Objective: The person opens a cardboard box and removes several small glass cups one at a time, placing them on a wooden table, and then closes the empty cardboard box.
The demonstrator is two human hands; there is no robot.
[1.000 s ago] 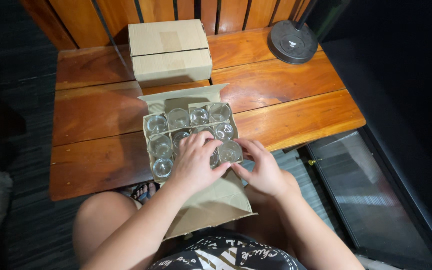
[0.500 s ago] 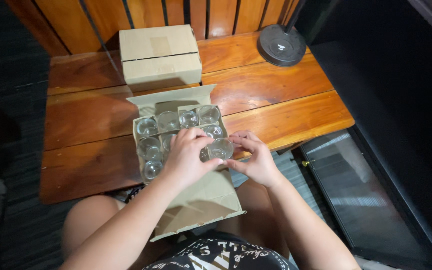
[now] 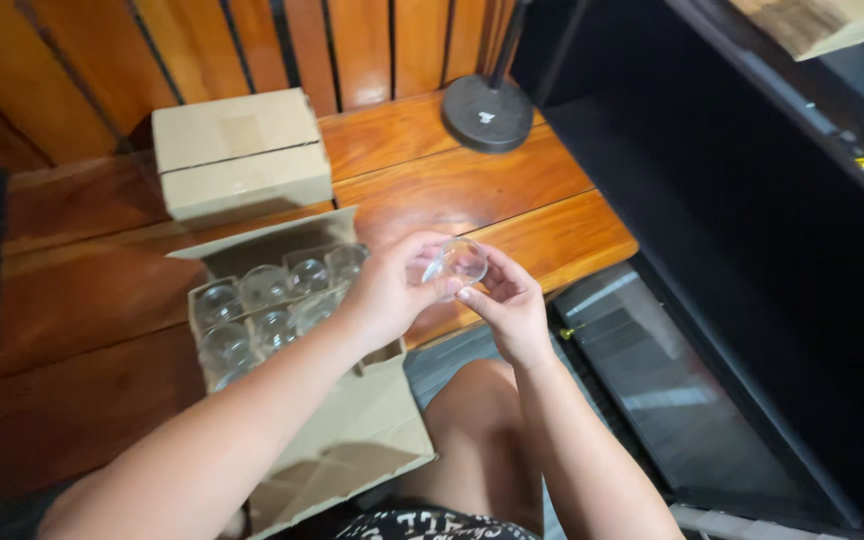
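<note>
Clear, round glass cup (image 3: 457,263) lies tilted, gripped between left hand (image 3: 389,292) and right hand (image 3: 508,305), above the ribbed cardboard box (image 3: 352,440).

- Two bare hands, left hand (image 3: 387,295) and right hand (image 3: 507,305)
- One clear glass (image 3: 457,265) held between them
- Seven glasses visible in the open carton (image 3: 352,440); others may be hidden
- One closed cardboard box (image 3: 240,150)
- One round black lamp base (image 3: 487,112)
- One wooden table (image 3: 512,195)
</note>
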